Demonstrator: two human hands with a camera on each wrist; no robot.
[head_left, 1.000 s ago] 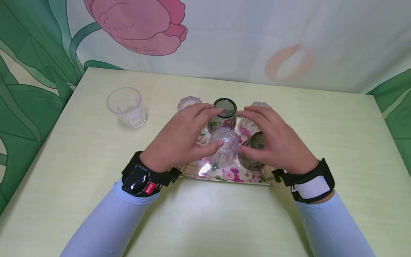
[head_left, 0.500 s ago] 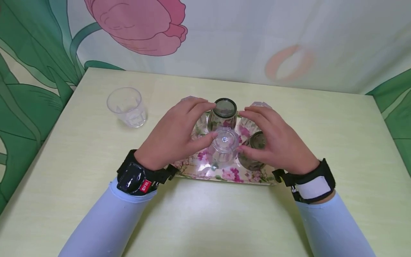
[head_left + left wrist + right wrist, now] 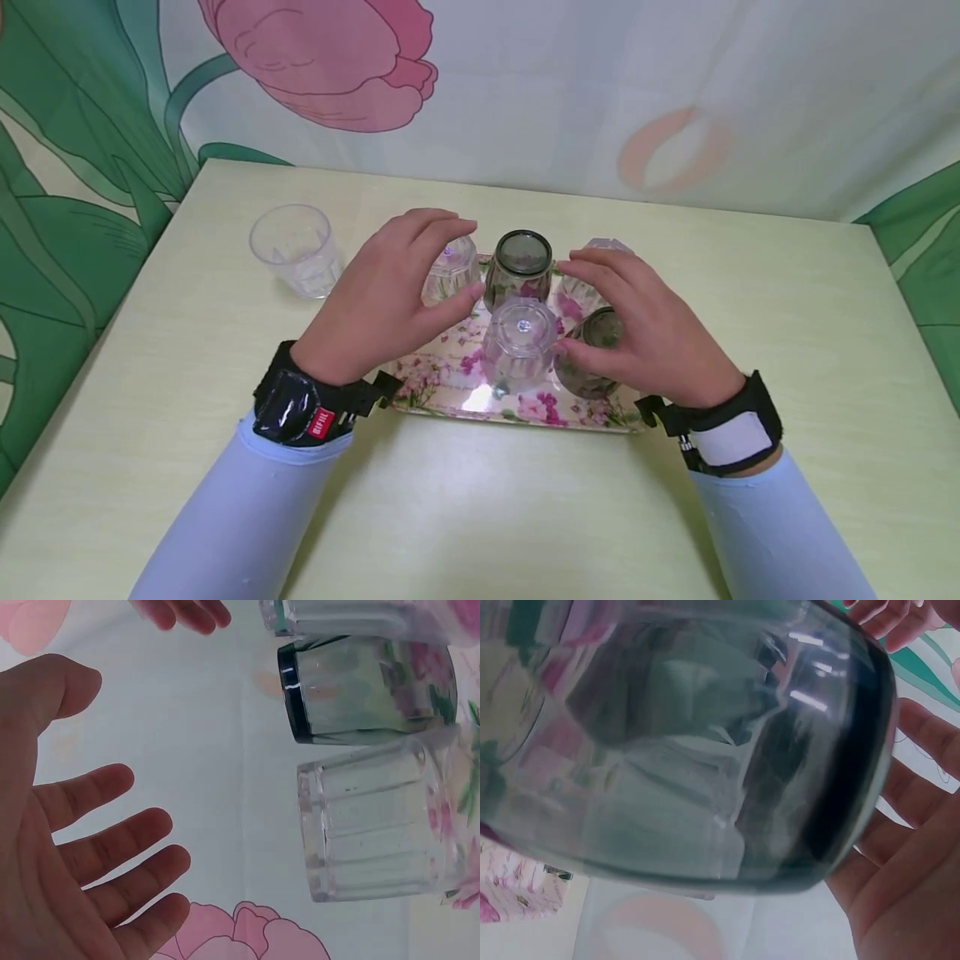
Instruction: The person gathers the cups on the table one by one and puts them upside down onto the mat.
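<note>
My left hand hovers over the left side of the floral tray, fingers apart and holding nothing. Below and beyond it stands an upside-down clear glass. In the left wrist view that clear glass is apart from the fingertips. My right hand is spread over the tray's right side, close by a dark tinted glass; contact between them cannot be told. A second dark glass stands upside down at the back middle, with a clear one in front. Another clear glass is partly hidden behind my right fingers.
A clear tumbler stands upright on the pale table, left of the tray. A flower-printed curtain hangs behind the table's back edge.
My left hand has moved left and a little back, uncovering the back-left clear glass and more of the tray. The right hand and the glasses have stayed in place.
</note>
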